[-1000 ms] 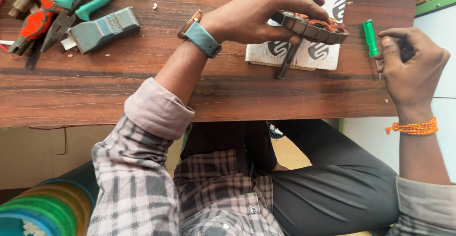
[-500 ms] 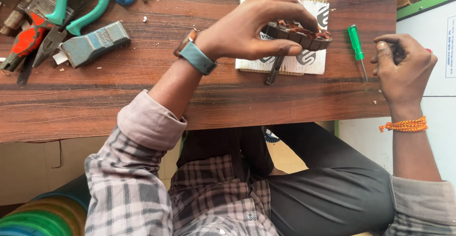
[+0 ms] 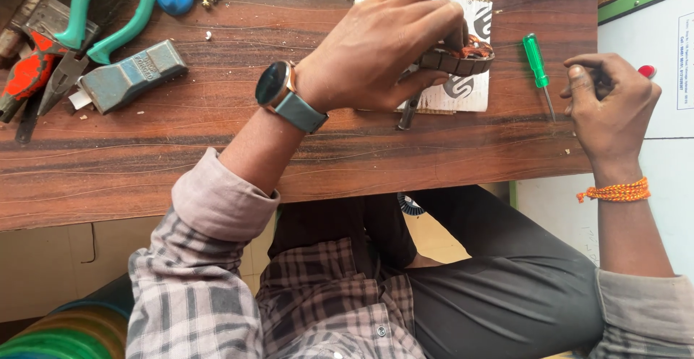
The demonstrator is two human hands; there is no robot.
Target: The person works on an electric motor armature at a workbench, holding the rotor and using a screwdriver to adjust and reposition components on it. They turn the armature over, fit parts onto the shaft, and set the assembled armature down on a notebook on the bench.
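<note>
Left hand [image 3: 376, 44] grips stator [image 3: 459, 59] over card [image 3: 470, 88]; right hand [image 3: 607, 102] curled, contents unclear; green screwdriver [image 3: 536, 62] between

We see even, soft daylight with no harsh glare. The table [image 3: 181, 164] is evenly lit, and its grain reads sharply. The left hand [image 3: 376, 44] casts only a faint shadow on the paper [image 3: 470, 88] beneath it. The lap below the table edge lies darker. The right hand [image 3: 607, 106] is slightly soft. Wide-angle bending shows at the corners.
</note>
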